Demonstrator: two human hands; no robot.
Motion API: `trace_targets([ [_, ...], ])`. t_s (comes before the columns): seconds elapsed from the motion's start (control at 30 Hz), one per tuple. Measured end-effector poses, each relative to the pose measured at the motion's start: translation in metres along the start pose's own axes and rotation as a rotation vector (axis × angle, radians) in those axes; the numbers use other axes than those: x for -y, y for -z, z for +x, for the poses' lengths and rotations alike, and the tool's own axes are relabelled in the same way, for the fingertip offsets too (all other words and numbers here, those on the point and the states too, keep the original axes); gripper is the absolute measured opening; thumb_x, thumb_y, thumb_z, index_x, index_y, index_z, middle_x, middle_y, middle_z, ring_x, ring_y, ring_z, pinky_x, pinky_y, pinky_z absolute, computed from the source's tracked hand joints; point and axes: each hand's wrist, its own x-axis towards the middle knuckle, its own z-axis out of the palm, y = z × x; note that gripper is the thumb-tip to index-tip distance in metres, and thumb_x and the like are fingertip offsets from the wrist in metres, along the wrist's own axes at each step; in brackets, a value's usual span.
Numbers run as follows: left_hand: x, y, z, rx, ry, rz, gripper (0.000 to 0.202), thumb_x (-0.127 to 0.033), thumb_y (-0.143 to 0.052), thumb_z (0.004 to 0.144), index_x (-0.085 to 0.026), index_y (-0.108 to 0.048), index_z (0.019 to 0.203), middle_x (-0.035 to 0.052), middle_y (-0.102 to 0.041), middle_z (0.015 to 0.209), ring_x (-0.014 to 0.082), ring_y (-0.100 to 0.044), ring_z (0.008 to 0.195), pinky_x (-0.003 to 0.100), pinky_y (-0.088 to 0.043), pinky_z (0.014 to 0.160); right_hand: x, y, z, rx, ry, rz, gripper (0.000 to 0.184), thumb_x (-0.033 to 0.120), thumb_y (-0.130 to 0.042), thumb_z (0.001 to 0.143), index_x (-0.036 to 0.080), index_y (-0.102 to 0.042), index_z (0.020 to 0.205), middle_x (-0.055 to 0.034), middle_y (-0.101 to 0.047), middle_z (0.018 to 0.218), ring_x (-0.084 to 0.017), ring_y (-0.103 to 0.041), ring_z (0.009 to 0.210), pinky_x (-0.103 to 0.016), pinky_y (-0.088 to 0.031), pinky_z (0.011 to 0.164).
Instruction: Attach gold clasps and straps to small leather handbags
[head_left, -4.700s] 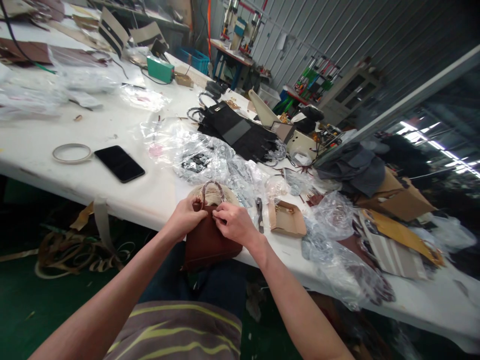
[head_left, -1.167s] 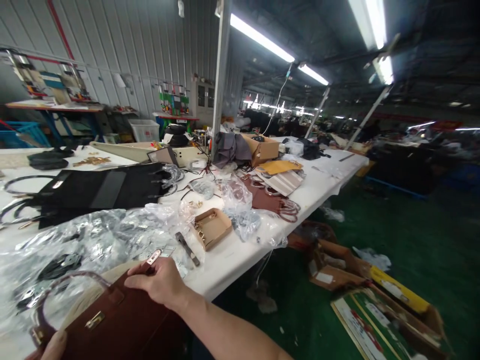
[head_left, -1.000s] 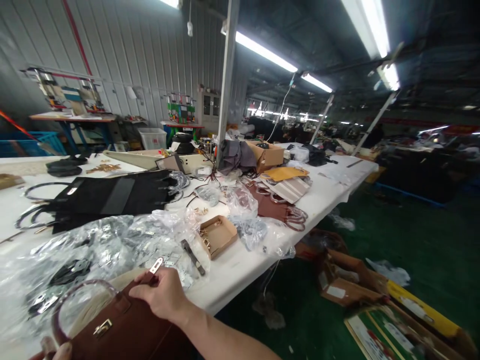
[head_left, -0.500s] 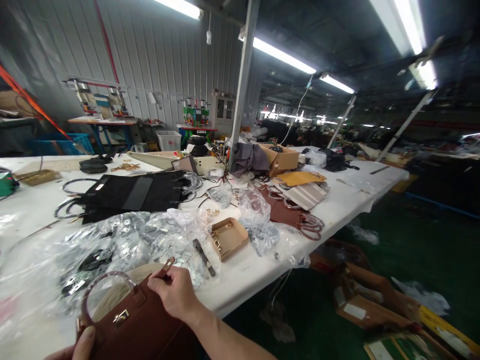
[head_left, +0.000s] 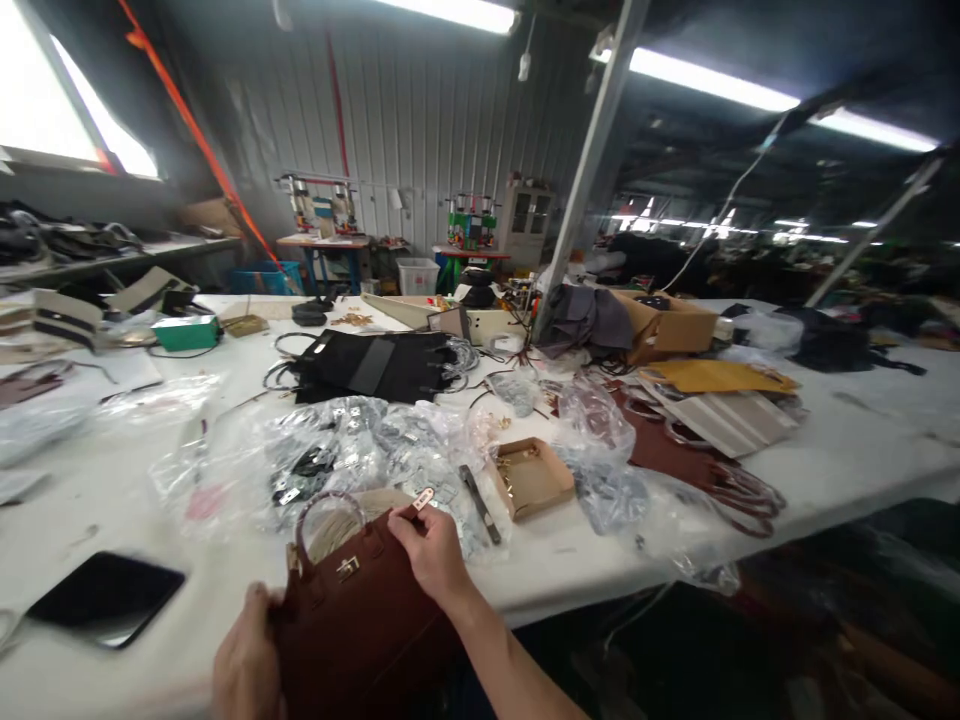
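Note:
A small brown leather handbag (head_left: 360, 630) with a round handle and a gold turn-lock stands at the near edge of the white table (head_left: 862, 450). My left hand (head_left: 244, 665) grips its left side. My right hand (head_left: 431, 550) is closed on the bag's top right corner, pinching a strap with a metal tip that sticks up. Behind the bag lie clear plastic bags of metal fittings (head_left: 352, 460).
A black phone (head_left: 105, 598) lies at the near left. A small cardboard box of gold hardware (head_left: 531, 477) and a dark tool (head_left: 480, 505) sit right of the bag. Black bag panels (head_left: 375, 365), brown bags with handles (head_left: 682, 455), cardboard boxes and machines stand farther back.
The view has swung left and down, so the phone and my left hand come into sight. Both hands stay on the brown handbag; my right hand still pinches the strap.

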Motion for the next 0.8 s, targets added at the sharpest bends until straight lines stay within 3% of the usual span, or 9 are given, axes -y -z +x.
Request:
trace_targets([
  [0.13,-0.008,0.0,-0.004,0.171,-0.234,0.105,0.066,-0.087,-0.08,0.08,-0.023,-0.065,0.074,0.001,-0.064,0.073,0.0233,-0.06,0.076,0.028,-0.048,0.067,-0.003,0.002,-0.001,-0.001,-0.005,-0.037,0.034,0.053,-0.079,0.096,0.02,-0.087,0.099,-0.0098,-0.086,0.098,-0.03,-0.081,0.094,-0.036,-0.061,0.087],
  [0.2,-0.008,-0.001,-0.004,0.212,-0.257,0.123,0.067,-0.083,-0.085,0.079,-0.022,-0.058,0.069,-0.0008,-0.055,0.068,0.0193,-0.051,0.069,0.027,-0.042,0.062,-0.005,0.003,-0.001,0.0,-0.019,-0.053,0.039,0.057,-0.078,0.096,0.02,-0.087,0.1,-0.0108,-0.086,0.097,-0.031,-0.081,0.094,-0.037,-0.061,0.087],
  [0.33,0.002,-0.006,-0.001,0.233,-0.128,-0.048,0.067,-0.084,-0.086,0.078,-0.022,-0.06,0.071,0.0012,-0.059,0.07,0.0211,-0.056,0.07,0.029,-0.045,0.062,-0.009,0.003,0.0,-0.014,-0.057,-0.075,0.05,0.067,-0.079,0.093,0.019,-0.088,0.1,-0.0136,-0.086,0.098,-0.035,-0.081,0.096,-0.04,-0.062,0.088],
  [0.47,0.008,-0.009,0.0,0.164,-0.052,-0.271,0.065,-0.088,-0.072,0.089,-0.023,-0.068,0.085,0.0066,-0.073,0.088,0.0295,-0.071,0.09,0.036,-0.058,0.081,-0.013,0.004,-0.001,-0.044,-0.079,-0.101,0.059,0.074,-0.079,0.089,0.018,-0.089,0.102,-0.0162,-0.086,0.1,-0.038,-0.081,0.097,-0.044,-0.063,0.09],
  [0.53,0.005,-0.009,0.003,0.133,-0.065,-0.258,0.067,-0.09,-0.067,0.092,-0.024,-0.072,0.098,0.0094,-0.077,0.098,0.0327,-0.074,0.099,0.04,-0.06,0.089,-0.018,0.005,0.0,-0.055,-0.093,-0.101,0.063,0.077,-0.08,0.087,0.017,-0.089,0.104,-0.0172,-0.086,0.101,-0.039,-0.081,0.099,-0.045,-0.063,0.09],
  [0.67,0.0,-0.008,0.015,0.177,-0.054,-0.128,0.082,-0.088,-0.077,0.084,-0.021,-0.072,0.131,0.0148,-0.081,0.114,0.0384,-0.077,0.108,0.045,-0.061,0.094,-0.024,0.004,0.005,-0.1,-0.095,-0.142,0.065,0.079,-0.081,0.084,0.017,-0.09,0.101,-0.018,-0.086,0.098,-0.04,-0.081,0.099,-0.045,-0.062,0.089],
  [0.73,0.003,-0.006,0.018,0.189,-0.032,-0.091,0.078,-0.085,-0.076,0.085,-0.019,-0.076,0.126,0.0154,-0.082,0.114,0.0401,-0.076,0.113,0.045,-0.062,0.097,-0.017,0.003,0.004,-0.101,-0.073,-0.149,0.061,0.075,-0.08,0.086,0.017,-0.089,0.098,-0.017,-0.086,0.096,-0.038,-0.081,0.096,-0.043,-0.062,0.089],
  [0.8,0.009,-0.003,0.02,0.2,0.076,-0.123,0.066,-0.075,-0.079,0.087,-0.019,-0.078,0.123,0.0124,-0.084,0.109,0.0389,-0.078,0.111,0.045,-0.062,0.099,-0.007,0.001,0.001,-0.068,-0.047,-0.125,0.053,0.068,-0.077,0.091,0.017,-0.088,0.095,-0.0146,-0.086,0.095,-0.035,-0.081,0.094,-0.041,-0.061,0.089],
])
